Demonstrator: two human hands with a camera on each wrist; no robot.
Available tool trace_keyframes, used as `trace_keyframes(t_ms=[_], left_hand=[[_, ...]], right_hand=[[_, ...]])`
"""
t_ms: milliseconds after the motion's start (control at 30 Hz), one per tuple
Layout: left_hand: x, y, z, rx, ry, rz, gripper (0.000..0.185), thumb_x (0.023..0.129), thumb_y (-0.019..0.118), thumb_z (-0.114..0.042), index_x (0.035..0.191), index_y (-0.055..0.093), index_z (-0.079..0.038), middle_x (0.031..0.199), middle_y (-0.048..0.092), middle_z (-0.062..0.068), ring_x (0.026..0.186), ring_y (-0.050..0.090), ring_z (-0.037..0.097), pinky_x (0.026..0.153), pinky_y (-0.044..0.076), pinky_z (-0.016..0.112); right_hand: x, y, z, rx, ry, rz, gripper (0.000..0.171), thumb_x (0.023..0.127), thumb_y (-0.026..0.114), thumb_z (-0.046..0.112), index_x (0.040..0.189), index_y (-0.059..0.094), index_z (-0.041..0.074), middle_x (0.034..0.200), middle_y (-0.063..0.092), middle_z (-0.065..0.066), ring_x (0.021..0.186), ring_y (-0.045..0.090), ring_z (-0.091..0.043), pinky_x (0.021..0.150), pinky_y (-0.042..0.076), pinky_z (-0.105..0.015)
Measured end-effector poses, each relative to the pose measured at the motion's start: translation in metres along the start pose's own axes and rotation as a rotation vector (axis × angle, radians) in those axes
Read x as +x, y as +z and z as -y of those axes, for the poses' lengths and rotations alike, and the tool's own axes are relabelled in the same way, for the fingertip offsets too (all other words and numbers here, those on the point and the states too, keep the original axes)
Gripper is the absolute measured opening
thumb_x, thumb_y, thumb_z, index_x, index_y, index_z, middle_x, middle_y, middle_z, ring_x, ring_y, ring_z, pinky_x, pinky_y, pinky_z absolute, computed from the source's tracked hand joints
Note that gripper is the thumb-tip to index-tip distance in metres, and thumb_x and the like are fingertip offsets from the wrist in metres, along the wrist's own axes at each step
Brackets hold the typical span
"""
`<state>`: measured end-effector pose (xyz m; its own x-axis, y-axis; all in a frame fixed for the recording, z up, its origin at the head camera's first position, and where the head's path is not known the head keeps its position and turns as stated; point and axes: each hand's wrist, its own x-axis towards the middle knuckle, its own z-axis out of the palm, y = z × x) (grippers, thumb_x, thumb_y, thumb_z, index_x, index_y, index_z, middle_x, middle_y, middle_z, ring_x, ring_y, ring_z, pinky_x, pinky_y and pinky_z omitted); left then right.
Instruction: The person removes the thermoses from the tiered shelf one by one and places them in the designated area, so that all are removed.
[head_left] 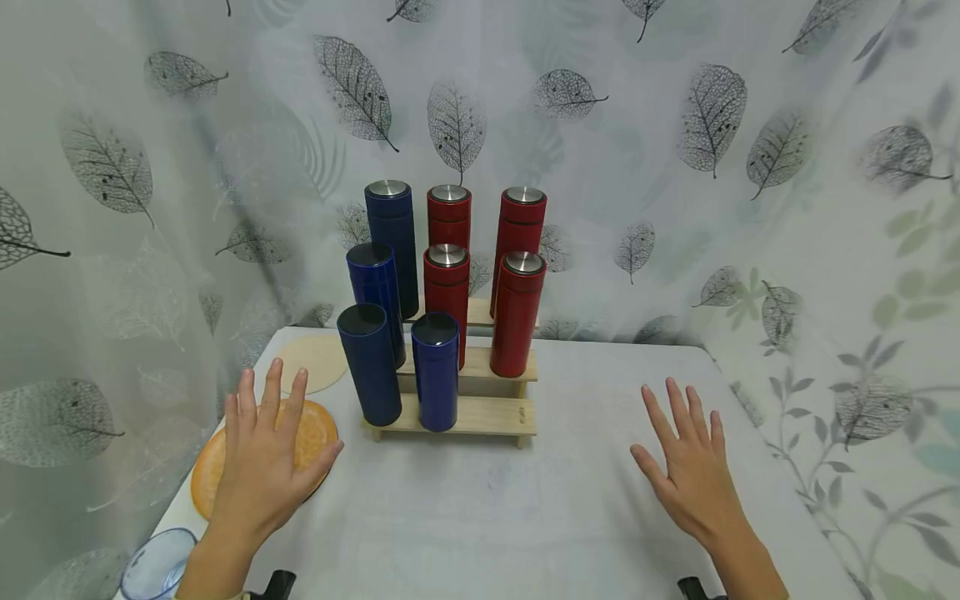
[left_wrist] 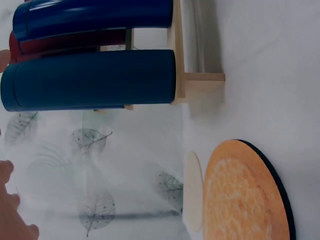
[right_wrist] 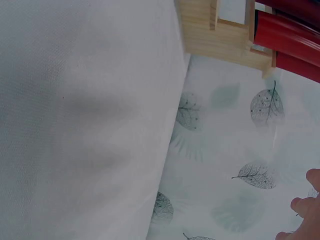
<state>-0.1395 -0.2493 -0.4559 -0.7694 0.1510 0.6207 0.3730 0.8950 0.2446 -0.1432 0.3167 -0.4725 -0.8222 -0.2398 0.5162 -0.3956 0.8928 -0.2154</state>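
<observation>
A three-tier wooden stand [head_left: 487, 414] holds several upright blue and red thermos bottles. On its front step are a dark blue bottle [head_left: 371, 367] and a brighter blue bottle [head_left: 437, 375]; the right part of that step is bare. The middle step carries a blue bottle [head_left: 377, 279] and two red ones, the rightmost red bottle [head_left: 517, 321] among them. One dark blue bottle [head_left: 392, 237] and two red ones stand at the back. My left hand [head_left: 262, 467], fingers spread, overlaps a round orange bread-patterned mat [head_left: 318, 433]. To the stand's right, my right hand [head_left: 690, 475] holds nothing, fingers straight.
A clear blue-rimmed dish [head_left: 159, 562] sits at the near left edge of the white table [head_left: 555, 517]. Beyond the orange mat lies a pale flat disc [head_left: 318, 358]. A leaf-printed curtain [head_left: 600, 175] hangs behind and at both sides.
</observation>
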Motion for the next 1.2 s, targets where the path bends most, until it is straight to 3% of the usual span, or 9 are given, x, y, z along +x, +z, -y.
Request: trace_keyframes(t_ms=[267, 400, 500, 633, 733, 867, 933, 1100, 1200], left_hand=[[0.000, 0.004, 0.004, -0.040, 0.004, -0.024, 0.098, 0.100, 0.053, -0.071, 0.174, 0.026, -0.014, 0.179, 0.017, 0.020, 0.163, 0.003, 0.050, 0.127, 0.002, 0.070], [-0.002, 0.006, 0.004, -0.084, -0.009, -0.002, 0.103, 0.095, 0.068, -0.058, 0.174, 0.023, -0.011, 0.179, 0.016, 0.018, 0.163, 0.007, 0.049, 0.129, 0.006, 0.064], [-0.004, 0.009, 0.004, -0.140, -0.034, 0.021, 0.108, 0.091, 0.077, -0.046, 0.175, 0.019, -0.011, 0.180, 0.015, 0.016, 0.163, 0.009, 0.049, 0.130, 0.008, 0.063], [-0.003, 0.020, 0.004, -0.258, -0.089, 0.078, 0.112, 0.093, 0.082, -0.036, 0.176, 0.011, -0.014, 0.181, 0.010, 0.013, 0.163, 0.009, 0.045, 0.129, 0.011, 0.065], [-0.003, 0.033, 0.004, -0.361, -0.157, 0.135, 0.115, 0.093, 0.084, -0.033, 0.176, 0.007, -0.019, 0.181, 0.010, 0.013, 0.163, 0.012, 0.045, 0.127, 0.014, 0.069], [-0.002, 0.052, 0.004, -0.486, -0.246, 0.157, 0.117, 0.090, 0.090, -0.027, 0.176, 0.011, -0.022, 0.179, 0.018, 0.015, 0.159, 0.023, 0.049, 0.121, 0.024, 0.074], [0.000, 0.060, 0.003, -0.555, -0.274, 0.154, 0.116, 0.090, 0.091, -0.024, 0.176, 0.014, -0.020, 0.178, 0.021, 0.015, 0.158, 0.026, 0.048, 0.124, 0.028, 0.064], [0.002, 0.080, -0.001, -0.728, -0.323, 0.139, 0.115, 0.090, 0.091, -0.011, 0.175, 0.014, -0.013, 0.178, 0.022, 0.015, 0.161, 0.024, 0.042, 0.122, 0.026, 0.017], [0.002, 0.090, 0.000, -0.786, -0.365, 0.146, 0.116, 0.090, 0.090, -0.007, 0.175, 0.013, -0.013, 0.179, 0.021, 0.014, 0.162, 0.023, 0.039, 0.124, 0.026, 0.022]], right_hand=[[0.007, 0.003, 0.001, 0.062, 0.003, -0.023, 0.079, 0.105, 0.066, 0.039, 0.173, 0.031, 0.020, 0.179, 0.021, -0.015, 0.164, 0.012, -0.045, 0.127, 0.004, -0.070], [0.022, 0.000, 0.003, 0.131, -0.001, -0.065, 0.084, 0.098, 0.075, 0.029, 0.171, 0.036, 0.016, 0.174, 0.033, -0.018, 0.161, 0.024, -0.044, 0.125, 0.020, -0.069], [0.035, 0.000, 0.007, 0.176, 0.010, -0.076, 0.086, 0.094, 0.082, 0.025, 0.169, 0.041, 0.015, 0.171, 0.039, -0.014, 0.157, 0.035, -0.040, 0.116, 0.036, -0.071], [0.050, 0.005, 0.016, 0.213, 0.017, -0.086, 0.087, 0.090, 0.087, 0.023, 0.166, 0.046, 0.014, 0.168, 0.046, -0.009, 0.151, 0.046, -0.036, 0.109, 0.045, -0.069], [0.058, 0.012, 0.025, 0.248, 0.014, -0.082, 0.085, 0.089, 0.088, 0.023, 0.164, 0.049, 0.012, 0.164, 0.051, -0.009, 0.148, 0.050, -0.034, 0.112, 0.045, -0.064], [0.064, 0.025, 0.041, 0.316, 0.017, -0.060, 0.083, 0.089, 0.090, 0.025, 0.162, 0.052, 0.010, 0.160, 0.056, -0.009, 0.146, 0.053, -0.033, 0.114, 0.046, -0.061], [0.067, 0.032, 0.049, 0.355, 0.020, -0.055, 0.082, 0.089, 0.091, 0.026, 0.160, 0.053, 0.009, 0.159, 0.057, -0.008, 0.144, 0.055, -0.032, 0.113, 0.047, -0.061], [0.075, 0.047, 0.067, 0.455, -0.015, -0.037, 0.081, 0.088, 0.092, 0.025, 0.159, 0.055, 0.010, 0.154, 0.062, -0.008, 0.134, 0.063, -0.030, 0.110, 0.052, -0.056], [0.081, 0.056, 0.078, 0.507, -0.051, -0.023, 0.082, 0.087, 0.093, 0.024, 0.158, 0.055, 0.009, 0.151, 0.064, -0.009, 0.130, 0.066, -0.029, 0.108, 0.054, -0.054]])
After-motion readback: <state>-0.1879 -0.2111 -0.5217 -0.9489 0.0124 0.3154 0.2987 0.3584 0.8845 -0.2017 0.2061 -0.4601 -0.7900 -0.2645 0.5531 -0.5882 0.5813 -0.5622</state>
